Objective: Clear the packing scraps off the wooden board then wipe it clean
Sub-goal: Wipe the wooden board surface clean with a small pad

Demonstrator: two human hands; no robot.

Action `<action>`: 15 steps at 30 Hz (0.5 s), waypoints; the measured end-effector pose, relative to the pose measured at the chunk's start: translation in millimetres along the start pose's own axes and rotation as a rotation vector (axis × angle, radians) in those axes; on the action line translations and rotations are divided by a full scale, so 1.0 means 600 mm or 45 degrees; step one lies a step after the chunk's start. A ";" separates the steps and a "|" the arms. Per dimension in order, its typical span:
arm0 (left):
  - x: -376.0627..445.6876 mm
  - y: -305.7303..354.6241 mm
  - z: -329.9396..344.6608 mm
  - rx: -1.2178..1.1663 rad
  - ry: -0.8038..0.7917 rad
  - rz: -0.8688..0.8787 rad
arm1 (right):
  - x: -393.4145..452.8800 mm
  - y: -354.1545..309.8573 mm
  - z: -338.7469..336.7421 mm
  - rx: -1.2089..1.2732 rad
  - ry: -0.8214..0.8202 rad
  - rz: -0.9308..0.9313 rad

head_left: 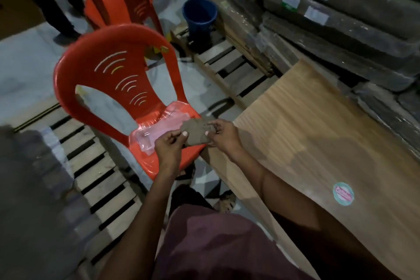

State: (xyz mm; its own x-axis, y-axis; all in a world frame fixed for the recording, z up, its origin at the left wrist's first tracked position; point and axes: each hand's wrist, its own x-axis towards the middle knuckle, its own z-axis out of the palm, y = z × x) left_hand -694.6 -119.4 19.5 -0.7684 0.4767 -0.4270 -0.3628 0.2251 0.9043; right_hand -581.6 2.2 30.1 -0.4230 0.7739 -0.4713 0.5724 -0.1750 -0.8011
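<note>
Board point(318, 143) lies right, looks bare bar a round sticker point(343, 193). Brown cloth point(195, 130) pinched at both ends by left hand point(169, 146) and right hand point(223, 135), over chair point(113, 79) seat beside board's far-left corner, likely being spread for wiping. Clear plastic scrap point(159, 124) parked on seat, off the board

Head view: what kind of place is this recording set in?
Probably a timber or plywood storeroom or workshop. Wrapped, labelled board stacks lie along one side, slatted wooden pallets cover the floor, and a large veneered wooden board lies flat beside a red plastic chair.

Dim, soft blur, dark warped edges
</note>
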 end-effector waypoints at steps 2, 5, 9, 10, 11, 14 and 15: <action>0.044 -0.008 -0.026 -0.018 0.067 -0.033 | 0.045 -0.017 0.041 -0.107 -0.069 -0.005; 0.130 -0.035 -0.059 0.059 0.093 -0.107 | 0.121 -0.025 0.111 -0.277 -0.112 0.010; 0.230 -0.075 -0.086 0.144 0.059 -0.250 | 0.190 -0.027 0.194 -0.380 -0.196 0.128; 0.257 -0.083 -0.089 0.163 0.033 -0.282 | 0.212 -0.023 0.214 -0.366 -0.202 0.154; 0.284 -0.096 -0.093 0.185 0.010 -0.315 | 0.233 -0.015 0.234 -0.355 -0.203 0.187; 0.354 -0.137 -0.108 0.234 -0.039 -0.450 | 0.297 0.023 0.301 -0.351 -0.212 0.274; 0.375 -0.156 -0.116 0.247 -0.051 -0.510 | 0.319 0.044 0.323 -0.364 -0.223 0.302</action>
State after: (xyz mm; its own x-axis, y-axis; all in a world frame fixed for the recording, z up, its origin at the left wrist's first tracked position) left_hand -870.2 -92.4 -161.2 -0.5649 0.3514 -0.7466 -0.5189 0.5522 0.6526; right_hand -783.7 27.7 -152.5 -0.3547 0.6128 -0.7062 0.8301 -0.1412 -0.5395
